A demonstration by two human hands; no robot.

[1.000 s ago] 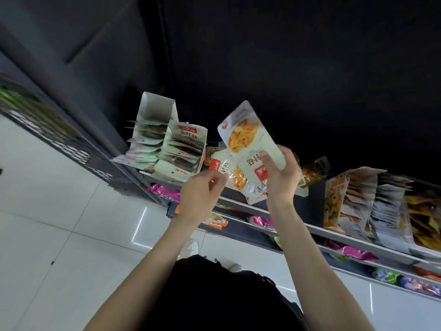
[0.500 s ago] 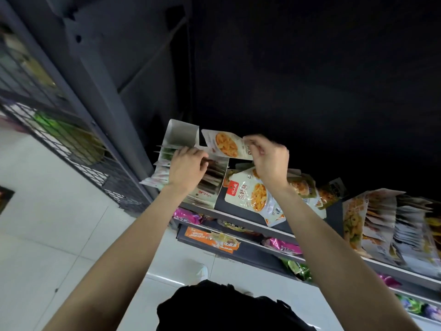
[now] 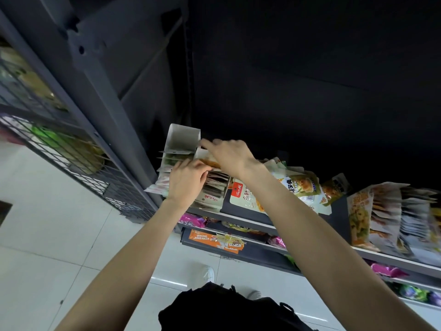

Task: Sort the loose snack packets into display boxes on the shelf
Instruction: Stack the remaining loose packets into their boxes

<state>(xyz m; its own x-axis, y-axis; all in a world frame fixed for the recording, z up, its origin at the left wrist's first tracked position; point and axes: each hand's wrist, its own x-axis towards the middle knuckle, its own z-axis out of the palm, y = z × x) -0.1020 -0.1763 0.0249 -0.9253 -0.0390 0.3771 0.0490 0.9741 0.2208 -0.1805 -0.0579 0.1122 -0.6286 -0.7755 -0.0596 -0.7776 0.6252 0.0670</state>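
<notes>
My right hand [image 3: 230, 156] holds an orange-printed snack packet [image 3: 207, 160] and has its edge down in a white display box [image 3: 211, 199] at the shelf's left end. My left hand [image 3: 187, 181] lies on the row of packets standing in that box, its fingers curled over their tops beside the new packet. A second white box [image 3: 183, 139] of green packets stands just to the left. Loose packets lie on the shelf to the right: a white and red one [image 3: 243, 195] and a green one [image 3: 298, 187], partly hidden by my right forearm.
More filled display boxes [image 3: 384, 211] stand at the shelf's right end. Lower shelves [image 3: 238, 244] carry pink and orange packets. A wire-mesh rack [image 3: 71, 158] flanks the left side. White tiled floor [image 3: 47, 235] lies below, with my shoes and dark clothing at the bottom.
My right hand carried the orange packet from in front of the shelf leftwards and down into the left display box. My left hand went onto that box's packets and stayed there.
</notes>
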